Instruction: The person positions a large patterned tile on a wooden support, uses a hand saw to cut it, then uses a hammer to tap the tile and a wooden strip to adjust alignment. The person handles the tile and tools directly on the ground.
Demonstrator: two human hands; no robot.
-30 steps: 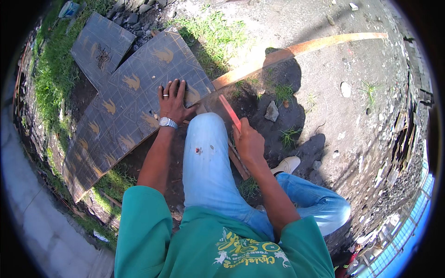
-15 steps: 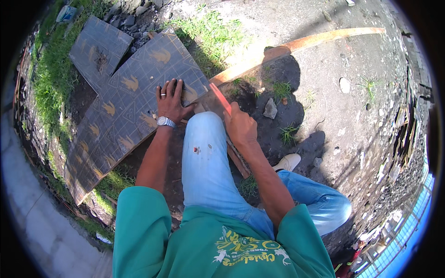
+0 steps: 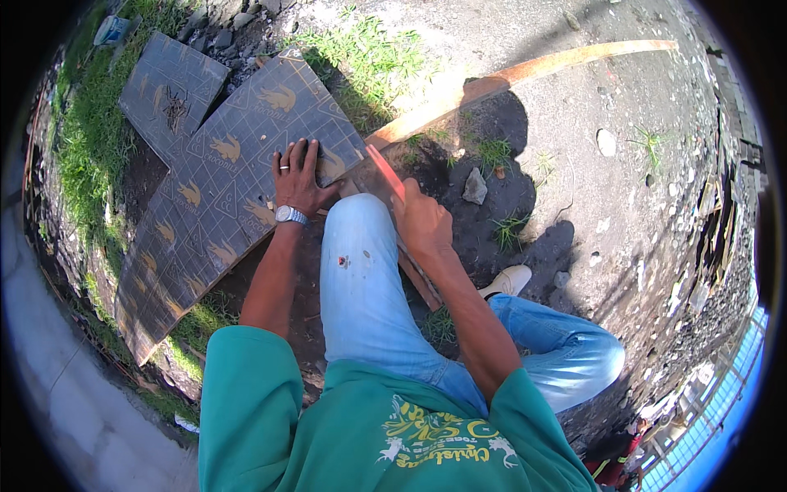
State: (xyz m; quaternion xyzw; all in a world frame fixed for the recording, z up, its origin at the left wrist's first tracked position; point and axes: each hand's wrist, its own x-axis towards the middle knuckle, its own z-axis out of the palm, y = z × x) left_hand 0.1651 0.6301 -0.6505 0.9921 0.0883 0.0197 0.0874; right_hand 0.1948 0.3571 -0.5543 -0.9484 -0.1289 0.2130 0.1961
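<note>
Dark board [image 3: 242,184] looks smooth, angular and grid-lined.

Room lies between red tool [image 3: 384,170] and rock [image 3: 475,187]; the knee [image 3: 358,223] blocks leftward passage.

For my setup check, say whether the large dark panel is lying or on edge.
Lying: the large dark panel shows its broad patterned face upward, and the left hand rests on it. Whether it's level, I cannot tell.
</note>
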